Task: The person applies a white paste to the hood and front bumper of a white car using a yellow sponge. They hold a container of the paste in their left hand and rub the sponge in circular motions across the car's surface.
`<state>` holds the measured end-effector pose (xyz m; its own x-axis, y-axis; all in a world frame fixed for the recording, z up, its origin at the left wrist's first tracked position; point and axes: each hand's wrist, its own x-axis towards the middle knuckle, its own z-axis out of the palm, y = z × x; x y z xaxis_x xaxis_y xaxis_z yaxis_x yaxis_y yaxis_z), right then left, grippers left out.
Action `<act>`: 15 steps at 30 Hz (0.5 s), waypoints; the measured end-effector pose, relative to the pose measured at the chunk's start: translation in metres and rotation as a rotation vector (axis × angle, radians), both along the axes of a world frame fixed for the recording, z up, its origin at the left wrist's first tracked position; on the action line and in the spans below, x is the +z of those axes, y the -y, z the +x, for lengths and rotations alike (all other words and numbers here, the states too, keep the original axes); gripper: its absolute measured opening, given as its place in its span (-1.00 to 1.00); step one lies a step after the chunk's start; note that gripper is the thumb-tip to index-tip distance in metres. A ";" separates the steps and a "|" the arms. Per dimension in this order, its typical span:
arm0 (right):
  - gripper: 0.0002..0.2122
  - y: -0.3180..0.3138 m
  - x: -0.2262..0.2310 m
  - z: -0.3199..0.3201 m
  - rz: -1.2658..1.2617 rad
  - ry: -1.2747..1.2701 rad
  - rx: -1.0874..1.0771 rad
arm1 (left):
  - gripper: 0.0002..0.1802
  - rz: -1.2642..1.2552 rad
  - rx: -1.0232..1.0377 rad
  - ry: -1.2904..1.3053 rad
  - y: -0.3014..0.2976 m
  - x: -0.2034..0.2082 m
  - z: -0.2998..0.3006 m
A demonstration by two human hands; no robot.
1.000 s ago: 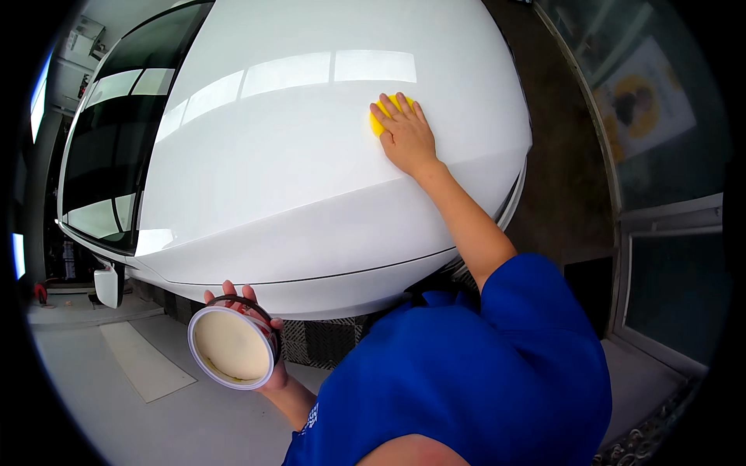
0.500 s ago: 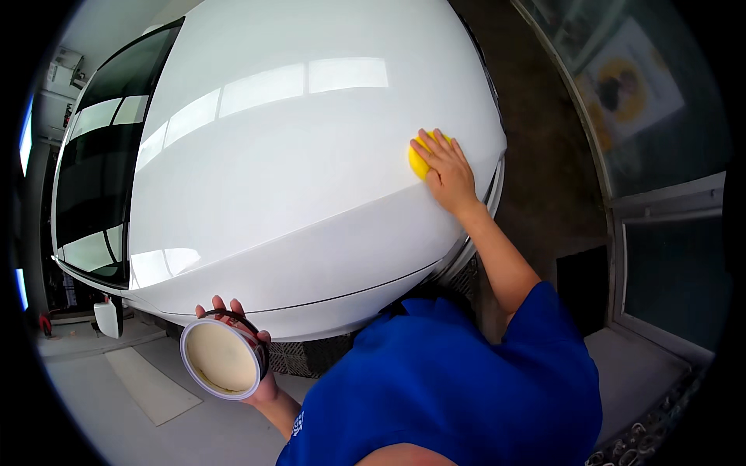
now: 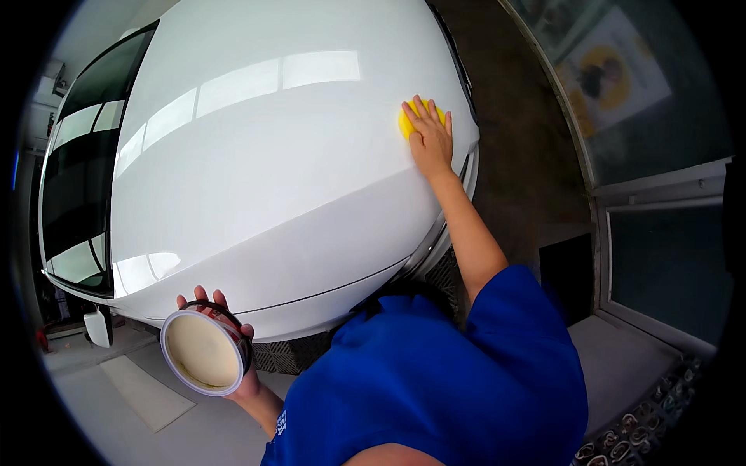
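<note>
A white car's hood [image 3: 264, 171] spreads out in front of me, glossy with window reflections. My right hand [image 3: 433, 147] presses a round yellow sponge pad [image 3: 406, 123] onto the hood near the car's front edge. Its fingers are spread over the pad, which shows around them. At the lower left, my left hand [image 3: 249, 384] grips an open round tub of pale cream-coloured paste [image 3: 203, 351] with a light rim and dark side. The tub is tilted so its surface faces me, and fingertips show beyond its far side.
The windshield [image 3: 81, 175] and side mirror [image 3: 99, 326] are on the left. A glass door [image 3: 668, 264] and a panel with a poster [image 3: 614, 74] stand at the right. A dark mat [image 3: 566, 278] lies near the door. Floor grating [image 3: 276, 355] runs beside the car.
My right hand has slid the sponge pad farther forward on the hood, away from me. The view has shifted a little to the right. My left hand still holds the tub.
</note>
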<state>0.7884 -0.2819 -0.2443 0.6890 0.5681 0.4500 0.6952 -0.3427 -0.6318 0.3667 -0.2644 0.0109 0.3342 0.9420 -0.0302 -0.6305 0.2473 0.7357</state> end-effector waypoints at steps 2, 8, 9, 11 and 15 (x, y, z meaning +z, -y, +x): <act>-0.45 0.020 -0.004 -0.024 0.006 -0.034 0.153 | -0.27 0.059 0.026 -0.087 0.008 -0.002 -0.005; -0.39 0.036 -0.060 0.080 0.046 -0.332 -0.049 | -0.22 -0.014 0.020 0.021 0.006 0.000 -0.004; -0.39 0.034 -0.064 0.092 0.068 -0.398 -0.061 | -0.22 -0.033 -0.020 0.062 0.006 -0.001 -0.004; -0.39 0.021 -0.065 0.108 0.124 -0.519 -0.073 | -0.22 0.041 -0.104 0.060 0.007 -0.003 -0.009; -0.44 0.063 -0.079 0.027 0.127 -0.292 -0.006 | -0.24 0.087 -0.014 0.031 0.026 -0.012 -0.035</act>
<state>0.8156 -0.3448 -0.3232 0.8024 0.5159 0.3002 0.4767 -0.2514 -0.8423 0.3316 -0.2907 -0.0012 0.3466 0.9360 0.0616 -0.6500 0.1924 0.7352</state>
